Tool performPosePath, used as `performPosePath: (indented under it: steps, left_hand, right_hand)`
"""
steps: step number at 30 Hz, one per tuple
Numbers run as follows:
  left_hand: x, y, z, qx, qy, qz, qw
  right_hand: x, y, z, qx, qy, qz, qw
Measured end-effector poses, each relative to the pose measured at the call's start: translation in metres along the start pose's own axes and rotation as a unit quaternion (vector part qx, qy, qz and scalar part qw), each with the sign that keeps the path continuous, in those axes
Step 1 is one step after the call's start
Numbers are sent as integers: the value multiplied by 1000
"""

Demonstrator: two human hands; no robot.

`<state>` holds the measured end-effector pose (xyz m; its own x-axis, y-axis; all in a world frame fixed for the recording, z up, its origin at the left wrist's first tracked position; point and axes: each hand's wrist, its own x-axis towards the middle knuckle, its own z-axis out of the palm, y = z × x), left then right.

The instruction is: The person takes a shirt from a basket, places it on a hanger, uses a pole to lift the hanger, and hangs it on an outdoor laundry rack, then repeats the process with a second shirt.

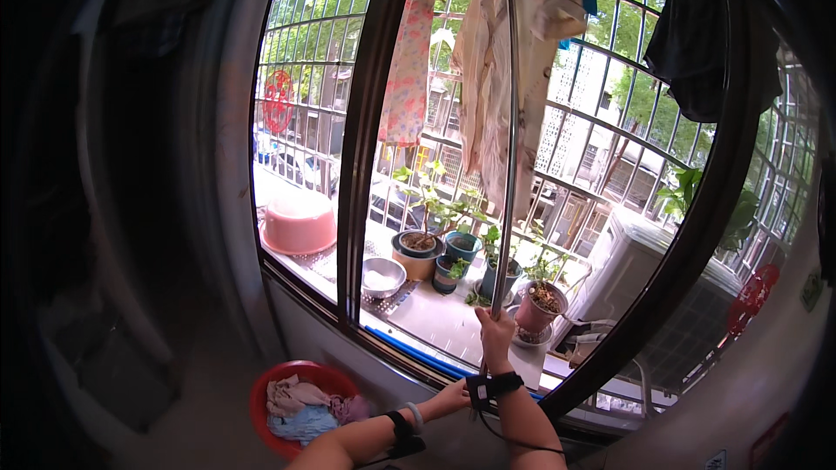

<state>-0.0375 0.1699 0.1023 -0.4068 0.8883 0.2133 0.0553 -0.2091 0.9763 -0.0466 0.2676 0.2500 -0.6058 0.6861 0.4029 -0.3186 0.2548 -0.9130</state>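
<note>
Both my hands are on a long metal pole [511, 143] that rises through the open part of the window. My right hand [496, 333] grips it above the sill, while my left hand [452, 399] holds it lower down, near the right wrist's strap. The pole's upper part overlaps a cream patterned garment [486, 78] hanging outside; whether they touch, I cannot tell. To its left hangs a floral pink cloth [411, 59], and a dark garment [692, 52] hangs at the right. Below the window, a red basin [261, 424] holds crumpled cloths [300, 405].
Beyond the dark window frame [366, 143], the ledge bears an upturned pink basin [299, 222], a metal bowl [382, 276], several potted plants [542, 303] and an outdoor air-conditioner unit [620, 261]. Metal bars [581, 114] enclose the ledge. Blue rods [418, 352] lie along the sill.
</note>
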Motion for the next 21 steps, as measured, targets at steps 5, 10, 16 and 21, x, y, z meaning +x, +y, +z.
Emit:
performPosePath:
  steps: [5,10,16,21]
  left_hand:
    - [29,27,-30,-62,94,-31,993]
    - [53,46,-55,-111,250,0,962]
    - [94,68,-94,42,415,73,906]
    - [128,99,-130,103,449,106,881]
  right_hand:
    - [66,-14,45,18,-2,-41,999]
    - [121,-39,98,62,-24,-68,995]
    - [175,-79,138,111,-62,-56,990]
    - [224,-90,167,53,-126,-129,982]
